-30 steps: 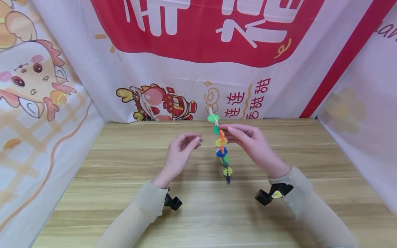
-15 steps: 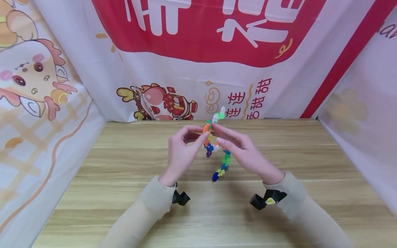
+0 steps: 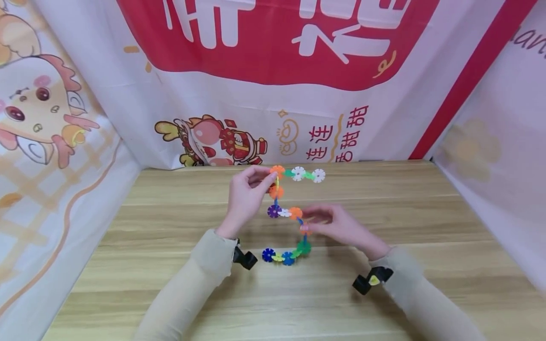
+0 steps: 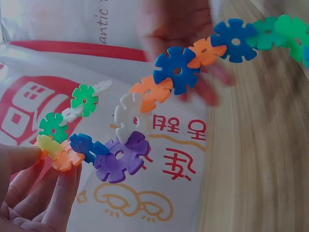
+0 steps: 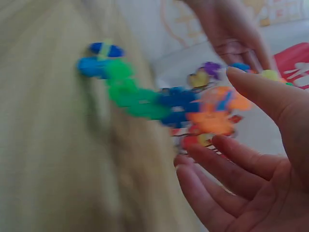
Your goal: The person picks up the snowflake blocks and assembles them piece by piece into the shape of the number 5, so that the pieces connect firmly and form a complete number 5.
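A chain of snowflake-shaped plastic discs (image 3: 274, 211) hangs in an S shape, its pieces orange, white, green, blue, purple and yellow. Thumb and fingers of my left hand (image 3: 244, 198) pinch its upper left bend, at a yellow disc (image 4: 49, 144) beside orange ones. From there a short run with green and white discs (image 3: 298, 174) points right. My right hand (image 3: 338, 226) is beside the lower right bend, near an orange disc (image 5: 212, 117); its thumb and fingers are spread apart in the right wrist view. A dark blue disc (image 3: 268, 255) ends the lower run.
Below the hands lies a wood-grain table (image 3: 281, 303). A white cloth with red and cartoon prints (image 3: 273, 118) hangs behind it, and printed cloth also covers both sides. Each wrist carries a small black camera (image 3: 245, 259).
The chain has turned from nearly edge-on to facing the head camera, spread in an S. The left hand took hold of its upper part; the right hand moved down from the top and let go.
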Demonstrator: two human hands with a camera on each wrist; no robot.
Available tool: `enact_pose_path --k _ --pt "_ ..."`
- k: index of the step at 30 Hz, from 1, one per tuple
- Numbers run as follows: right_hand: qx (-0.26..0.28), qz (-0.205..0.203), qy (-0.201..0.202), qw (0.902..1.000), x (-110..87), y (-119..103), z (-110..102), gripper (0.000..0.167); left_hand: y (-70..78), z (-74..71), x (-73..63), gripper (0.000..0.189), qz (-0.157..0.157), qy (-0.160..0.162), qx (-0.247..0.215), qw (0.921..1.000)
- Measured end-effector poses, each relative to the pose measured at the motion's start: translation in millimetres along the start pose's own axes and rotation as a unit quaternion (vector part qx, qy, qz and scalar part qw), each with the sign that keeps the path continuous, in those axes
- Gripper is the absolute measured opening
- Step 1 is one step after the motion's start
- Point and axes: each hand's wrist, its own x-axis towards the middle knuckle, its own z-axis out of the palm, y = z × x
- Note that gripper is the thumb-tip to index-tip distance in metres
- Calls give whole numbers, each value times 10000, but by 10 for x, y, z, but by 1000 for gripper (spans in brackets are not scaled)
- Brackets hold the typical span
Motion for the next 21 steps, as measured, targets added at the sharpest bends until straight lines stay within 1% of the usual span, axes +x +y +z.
enact_pose_path --k 2,3,5,8,10,12,15,17,21 --pt "179 292 -299 9990 28 136 67 55 -50 -3 36 17 -254 -72 -107 9996" --pt "273 380 -373 9982 43 186 94 55 -77 -4 58 17 -378 -99 -151 9991" --pt "560 554 -390 9961 67 258 128 54 -145 -5 102 18 -639 -133 -250 9976" --pt "852 701 -255 9936 109 315 152 49 -293 -22 172 20 -1091 -175 -302 9934" --pt "934 770 -182 9925 135 349 156 46 -423 -32 211 21 -1460 -219 -340 9885" --pt "940 841 -126 9919 157 379 167 44 -568 -46 233 23 -1873 -281 -311 9814" --pt "861 864 -84 9925 182 417 188 42 -777 -60 253 26 -2357 -354 -288 9708" --pt "794 870 -67 9930 191 426 205 41 -890 -67 258 27 -2577 -394 -200 9652" --pt "755 873 -104 9933 203 437 243 36 -1026 -69 261 28 -2795 -481 -98 9589"
